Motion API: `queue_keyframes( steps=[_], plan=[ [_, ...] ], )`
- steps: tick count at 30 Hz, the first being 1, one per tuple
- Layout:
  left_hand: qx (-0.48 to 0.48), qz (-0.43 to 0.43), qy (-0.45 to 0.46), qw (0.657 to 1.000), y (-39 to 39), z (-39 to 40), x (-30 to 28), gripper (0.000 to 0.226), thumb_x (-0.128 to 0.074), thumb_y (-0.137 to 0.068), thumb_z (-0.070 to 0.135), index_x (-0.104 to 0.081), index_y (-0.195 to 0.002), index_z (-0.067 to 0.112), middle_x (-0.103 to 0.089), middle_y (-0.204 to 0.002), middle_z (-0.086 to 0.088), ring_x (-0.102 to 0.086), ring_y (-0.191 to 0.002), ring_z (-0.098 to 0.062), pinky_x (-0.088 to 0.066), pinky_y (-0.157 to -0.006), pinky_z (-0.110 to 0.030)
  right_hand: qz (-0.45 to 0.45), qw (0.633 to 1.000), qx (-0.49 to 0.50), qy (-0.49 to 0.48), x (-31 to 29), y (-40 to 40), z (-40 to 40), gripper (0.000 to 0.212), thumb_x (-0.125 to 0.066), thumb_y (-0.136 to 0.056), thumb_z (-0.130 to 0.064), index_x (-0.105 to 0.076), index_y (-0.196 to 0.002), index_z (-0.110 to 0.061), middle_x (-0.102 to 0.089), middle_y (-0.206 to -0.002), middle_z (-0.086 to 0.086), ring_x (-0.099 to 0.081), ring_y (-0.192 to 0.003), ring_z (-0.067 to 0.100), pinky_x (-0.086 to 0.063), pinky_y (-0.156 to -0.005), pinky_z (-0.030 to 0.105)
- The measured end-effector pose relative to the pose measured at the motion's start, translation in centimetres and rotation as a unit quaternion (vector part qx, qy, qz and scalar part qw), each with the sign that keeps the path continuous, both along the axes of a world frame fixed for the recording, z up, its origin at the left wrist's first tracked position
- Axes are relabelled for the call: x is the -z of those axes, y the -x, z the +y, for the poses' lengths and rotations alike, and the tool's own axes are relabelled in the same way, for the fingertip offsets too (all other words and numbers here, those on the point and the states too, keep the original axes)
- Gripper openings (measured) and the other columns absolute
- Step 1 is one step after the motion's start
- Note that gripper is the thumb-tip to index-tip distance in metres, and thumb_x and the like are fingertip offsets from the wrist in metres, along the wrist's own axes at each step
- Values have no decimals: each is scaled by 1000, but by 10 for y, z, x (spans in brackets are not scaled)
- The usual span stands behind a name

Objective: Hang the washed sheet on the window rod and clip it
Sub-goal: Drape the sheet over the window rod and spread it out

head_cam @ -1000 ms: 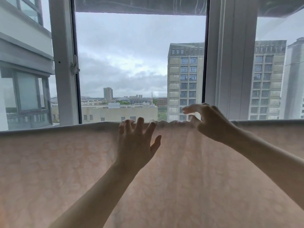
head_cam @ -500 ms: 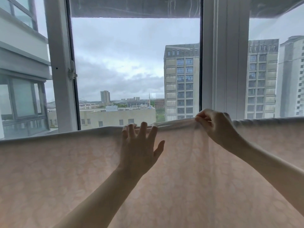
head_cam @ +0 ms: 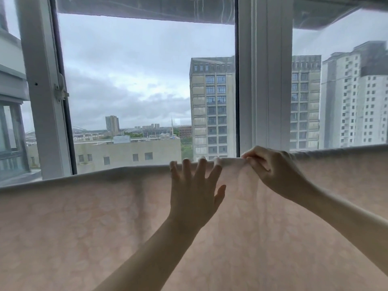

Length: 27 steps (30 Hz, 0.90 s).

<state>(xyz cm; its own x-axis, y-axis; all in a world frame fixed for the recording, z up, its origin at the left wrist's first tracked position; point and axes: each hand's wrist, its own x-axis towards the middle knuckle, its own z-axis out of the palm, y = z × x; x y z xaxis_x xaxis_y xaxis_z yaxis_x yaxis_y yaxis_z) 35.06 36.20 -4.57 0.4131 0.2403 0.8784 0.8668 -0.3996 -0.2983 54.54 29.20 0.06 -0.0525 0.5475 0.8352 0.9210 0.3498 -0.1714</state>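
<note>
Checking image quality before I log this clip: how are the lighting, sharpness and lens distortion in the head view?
Head view: strongly backlit by the overcast sky, so the left hand and right hand look dim against the glowing pink sheet; wide-angle bowing curves the sheet's top edge and tilts the window frame; hands slightly soft; the right pane shows hazy reflections.
</note>
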Motion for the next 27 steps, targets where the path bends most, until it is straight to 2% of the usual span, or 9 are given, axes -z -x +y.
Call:
queue_keyframes(
  steps=[3, 5, 6, 8, 13, 18, 22, 25, 27],
  plan=[
    [-12, 1, -8, 1000, 6, 6, 2, 62, -48, -86, 62, -44, -137, 27, -55, -123, -11, -54, -106, -41, -36, -97, -64, 15, 999, 18, 22, -11, -14, -8, 22, -60, -93, -16, -66, -114, -15, -64, -109, -7, -59, -97, 4, -38, -78, 3],
    [-18, 5, -15, 1000, 11, 8, 3, 63, -43, -88, 63, -43, -141, 29, -55, -125, -11, -54, -107, -41, -35, -97, -64, 21, 997, 36, 63, -16, -24, -8, 29, -64, -91, -21, -65, -119, -16, -63, -112, -9, -54, -99, 3, -37, -77, 8],
    [-21, 8, -19, 1000, 13, 9, 4, 62, -42, -88, 63, -42, -141, 30, -55, -125, -11, -53, -106, -41, -35, -97, -63, 14, 997, 31, 75, -17, -26, -7, 29, -66, -89, -24, -67, -117, -16, -65, -112, -8, -56, -97, 1, -36, -76, 4],
    [-27, 11, -25, 999, 15, 10, 4, 62, -41, -89, 62, -41, -142, 30, -55, -125, -12, -53, -106, -41, -35, -97, -62, 4, 997, 8, 77, -17, -23, -3, 28, -70, -84, -28, -72, -109, -16, -72, -104, -7, -61, -89, -6, -38, -75, -4],
    [-36, 4, -18, 999, 17, 11, 3, 61, -37, -90, 63, -42, -141, 30, -54, -122, -14, -52, -106, -42, -37, -97, -63, 43, 996, -45, 64, -13, -13, 10, 18, -76, -78, -19, -75, -95, -14, -72, -85, -11, -64, -80, -9, -44, -79, 0],
    [-47, 7, -20, 999, 23, 12, 3, 57, -36, -93, 61, -43, -139, 28, -55, -122, -15, -53, -104, -42, -38, -95, -62, 48, 999, -2, 9, -23, -33, 5, 8, -72, -83, -12, -70, -91, -11, -67, -80, -7, -57, -75, -10, -40, -67, -3],
    [-52, 10, -5, 999, 16, 3, 1, 57, -35, -93, 59, -43, -140, 28, -53, -124, -16, -52, -105, -42, -37, -96, -62, 40, 999, 10, 2, -17, -57, -6, 8, -66, -89, -20, -58, -88, -16, -65, -76, -6, -61, -69, 1, -47, -59, 6],
    [-56, -3, 34, 998, 1, -4, 0, 60, -34, -91, 62, -46, -137, 25, -53, -126, -15, -51, -110, -40, -33, -99, -63, 3, 1000, -2, 30, -12, -67, -9, 11, -64, -89, -21, -54, -88, -19, -66, -75, -4, -65, -69, 7, -52, -64, 13],
    [-53, -2, 46, 998, -9, -8, -1, 61, -34, -91, 62, -47, -135, 22, -53, -126, -13, -51, -113, -38, -30, -102, -63, -18, 999, -16, 33, -12, -74, -11, 11, -65, -88, -22, -54, -88, -20, -70, -82, -2, -67, -73, 7, -57, -68, 23]
  ],
)
